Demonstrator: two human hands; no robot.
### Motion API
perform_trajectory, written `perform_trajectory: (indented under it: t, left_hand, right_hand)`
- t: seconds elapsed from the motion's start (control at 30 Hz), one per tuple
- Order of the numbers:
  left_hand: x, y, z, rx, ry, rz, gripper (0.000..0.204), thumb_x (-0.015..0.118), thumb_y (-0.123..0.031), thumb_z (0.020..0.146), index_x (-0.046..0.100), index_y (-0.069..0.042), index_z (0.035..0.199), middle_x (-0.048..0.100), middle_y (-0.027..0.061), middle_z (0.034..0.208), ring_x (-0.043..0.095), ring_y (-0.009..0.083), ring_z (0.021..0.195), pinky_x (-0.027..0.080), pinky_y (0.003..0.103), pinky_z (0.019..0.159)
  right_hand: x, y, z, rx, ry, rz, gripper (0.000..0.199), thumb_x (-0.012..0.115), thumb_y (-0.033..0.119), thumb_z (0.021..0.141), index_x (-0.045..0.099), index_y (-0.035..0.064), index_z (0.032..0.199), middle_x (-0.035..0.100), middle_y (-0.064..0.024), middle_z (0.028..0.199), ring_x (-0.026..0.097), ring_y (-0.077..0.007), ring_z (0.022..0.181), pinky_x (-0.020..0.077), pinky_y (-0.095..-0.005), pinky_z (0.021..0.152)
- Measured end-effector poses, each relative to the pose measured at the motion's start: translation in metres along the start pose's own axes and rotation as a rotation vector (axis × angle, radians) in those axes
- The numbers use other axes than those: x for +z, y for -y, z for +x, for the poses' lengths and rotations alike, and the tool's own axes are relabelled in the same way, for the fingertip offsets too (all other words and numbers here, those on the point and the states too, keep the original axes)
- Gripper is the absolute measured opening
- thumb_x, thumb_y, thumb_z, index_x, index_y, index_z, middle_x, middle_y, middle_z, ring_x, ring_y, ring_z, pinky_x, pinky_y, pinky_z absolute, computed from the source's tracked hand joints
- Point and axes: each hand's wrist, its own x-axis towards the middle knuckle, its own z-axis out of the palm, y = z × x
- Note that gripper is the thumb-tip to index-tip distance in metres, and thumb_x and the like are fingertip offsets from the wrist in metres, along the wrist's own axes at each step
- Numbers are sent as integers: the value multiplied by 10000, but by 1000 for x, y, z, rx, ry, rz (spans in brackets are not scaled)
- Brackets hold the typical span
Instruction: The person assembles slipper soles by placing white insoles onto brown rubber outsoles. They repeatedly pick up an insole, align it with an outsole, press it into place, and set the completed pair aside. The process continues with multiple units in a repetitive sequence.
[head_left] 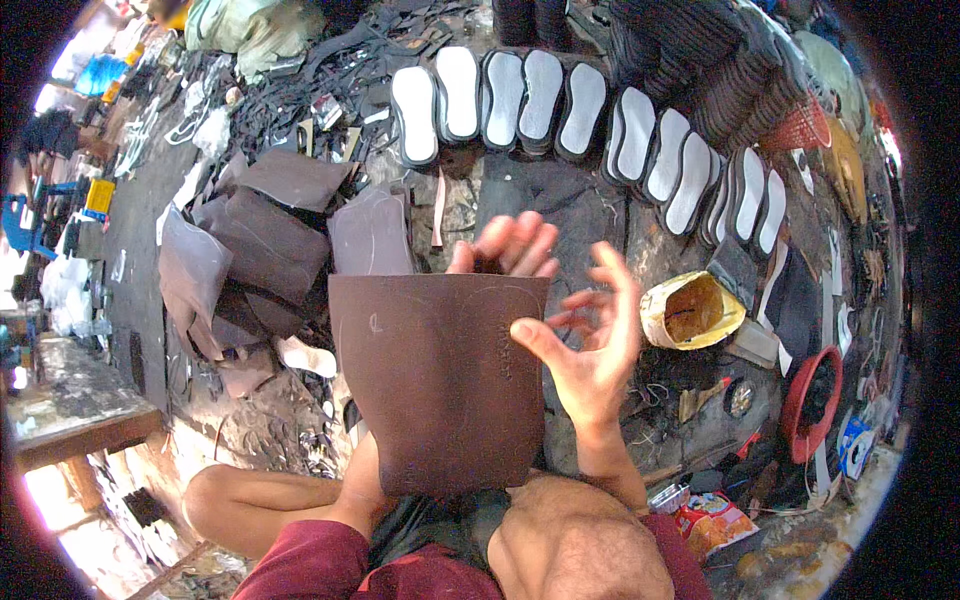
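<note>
A dark brown flexible sheet (440,385) with faint outlines drawn on it lies spread in front of me, over my left forearm and above my lap. From beneath, my left hand (510,245) supports it; the palm is hidden, and thumb and curled fingers show past its far edge. At the sheet's right edge my right hand (595,345) is open, fingers apart, its thumb overlapping the edge. More brown sheets (265,235) are heaped to the far left, with a lighter stack (370,232) just beyond the held sheet.
White-topped shoe soles (540,95) stand in a curved row of stacks at the back. To the right are a yellow-rimmed tub (690,312) with brown residue, a red ring-shaped item (815,405) and an orange packet (715,522). Black scraps (380,60) litter the back left.
</note>
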Motion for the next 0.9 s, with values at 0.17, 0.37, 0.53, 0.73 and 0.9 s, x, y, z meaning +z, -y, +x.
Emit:
perform_trajectory:
  t: [0.17, 0.37, 0.53, 0.73, 0.9]
  left_hand:
    - [-13, -87, -8, 212, -499, 512, 496, 471, -394, 1035, 478, -86, 1423, 519, 163, 1443, 491, 331, 1344, 333, 483, 1160]
    - [81, -139, 1, -414, 137, 1823, 938, 956, -345, 599, 551, 1, 1372, 623, 185, 1312, 540, 254, 1295, 371, 422, 1122]
    - [97, -138, -12, -734, -163, 1560, 769, 916, -143, 690, 567, -1, 1360, 724, 98, 1096, 668, 165, 1004, 528, 349, 924]
    - [94, -127, -8, -707, -64, 1445, 587, 755, -108, 886, 517, 25, 1406, 697, 82, 1178, 596, 159, 1143, 465, 348, 1022]
    - [75, -117, -18, -719, -455, 1346, 401, 566, -296, 1038, 663, 35, 1241, 697, 28, 1090, 589, 95, 1016, 477, 299, 942]
  right_hand:
    - [-17, -3, -18, 364, 417, 210, 798, 873, 102, 764, 463, 43, 1446, 727, -114, 1034, 689, -143, 899, 556, -269, 769]
    - [-20, 9, 5, 68, 563, -172, 431, 826, 221, 817, 711, -3, 1167, 758, -135, 1009, 714, -152, 850, 555, -279, 781]
    - [-10, 24, 12, 75, 612, -72, 308, 791, 192, 848, 746, -1, 1084, 747, -176, 1046, 730, -196, 949, 553, -297, 828]
    - [0, 12, 19, 178, 545, -2, 272, 777, 182, 869, 753, 7, 1076, 759, -79, 921, 680, -105, 813, 540, -266, 745]
    - [18, -22, 42, 224, 594, 6, 285, 754, 175, 892, 735, -21, 1098, 763, -99, 986, 680, -102, 825, 538, -259, 768]
